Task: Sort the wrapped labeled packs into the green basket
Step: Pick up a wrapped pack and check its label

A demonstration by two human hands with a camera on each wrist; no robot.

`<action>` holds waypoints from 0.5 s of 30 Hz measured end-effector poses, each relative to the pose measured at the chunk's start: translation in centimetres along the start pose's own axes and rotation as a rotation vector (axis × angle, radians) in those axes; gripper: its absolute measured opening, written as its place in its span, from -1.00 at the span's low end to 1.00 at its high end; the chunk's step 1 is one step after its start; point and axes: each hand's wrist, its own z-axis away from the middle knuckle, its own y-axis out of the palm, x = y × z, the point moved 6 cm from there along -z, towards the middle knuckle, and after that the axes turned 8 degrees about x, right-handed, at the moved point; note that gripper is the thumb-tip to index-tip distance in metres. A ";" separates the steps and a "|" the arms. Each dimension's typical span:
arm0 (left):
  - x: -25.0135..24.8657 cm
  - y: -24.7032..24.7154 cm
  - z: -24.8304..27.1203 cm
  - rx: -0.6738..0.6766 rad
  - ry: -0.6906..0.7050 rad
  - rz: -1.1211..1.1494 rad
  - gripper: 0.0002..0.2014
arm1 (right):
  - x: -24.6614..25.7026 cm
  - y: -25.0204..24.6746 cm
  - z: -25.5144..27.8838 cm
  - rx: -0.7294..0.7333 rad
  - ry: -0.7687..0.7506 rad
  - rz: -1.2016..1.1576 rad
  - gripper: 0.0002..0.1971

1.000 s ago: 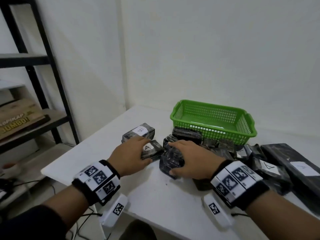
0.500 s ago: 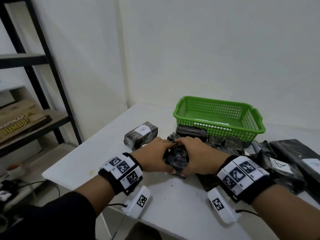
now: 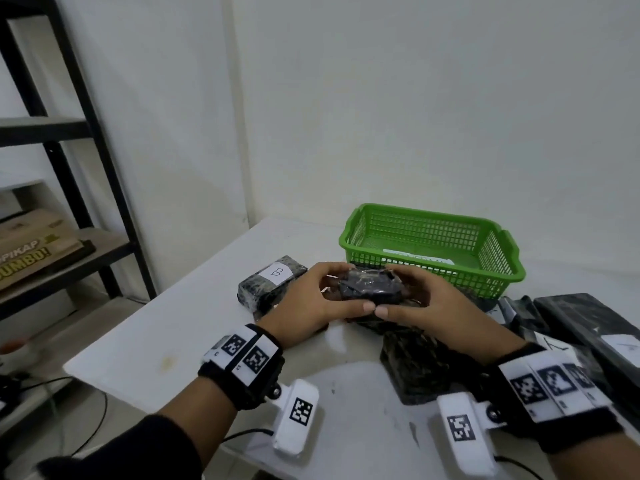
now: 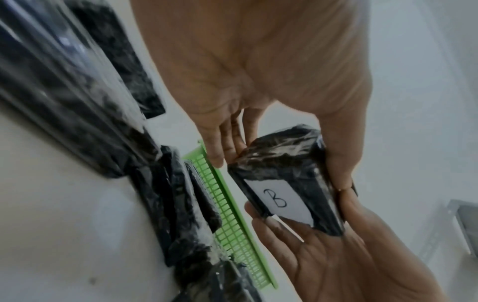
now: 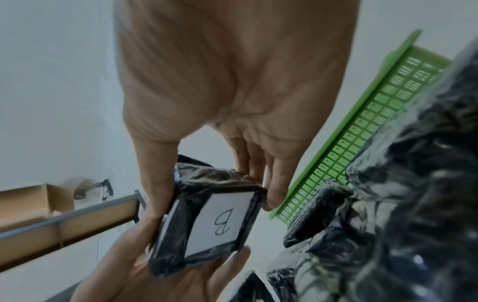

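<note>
Both hands (image 3: 374,303) clasp the B pack (image 3: 370,285); it should travel level toward the basket (image 3: 433,271) at one o'clock.

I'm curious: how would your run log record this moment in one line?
both hands: left hand, right hand | grip pack labeled B | near green basket
</note>
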 end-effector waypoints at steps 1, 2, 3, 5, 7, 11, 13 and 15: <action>-0.2 0.5 -0.3 0.021 0.014 0.055 -0.14 | -0.3 -0.4 0.1 -0.035 -0.017 -0.080 -0.20; -0.4 1.2 -0.7 0.063 0.028 0.104 -0.19 | -0.6 -0.8 0.1 -0.070 -0.033 -0.134 -0.21; -0.6 1.9 -1.0 0.111 0.046 0.145 -0.26 | -1.1 -1.3 0.1 -0.098 -0.046 -0.171 -0.21; -1.0 3.0 -1.6 0.162 0.079 0.189 -0.36 | -1.6 -2.0 0.1 -0.134 -0.069 -0.230 -0.22; -1.1 3.6 -2.2 0.128 0.077 0.195 -0.37 | -2.0 -2.5 0.3 -0.146 -0.078 -0.267 -0.24; -1.0 4.6 -3.7 0.121 0.073 0.192 -0.34 | -2.8 -3.4 0.1 -0.170 -0.065 -0.329 -0.28; -0.9 4.9 -4.3 0.129 0.076 0.245 -0.34 | -3.0 -4.2 0.0 -0.231 -0.081 -0.338 -0.32; -0.9 5.0 -4.9 0.102 0.097 0.295 -0.37 | -3.0 -4.7 -0.2 -0.264 -0.100 -0.344 -0.33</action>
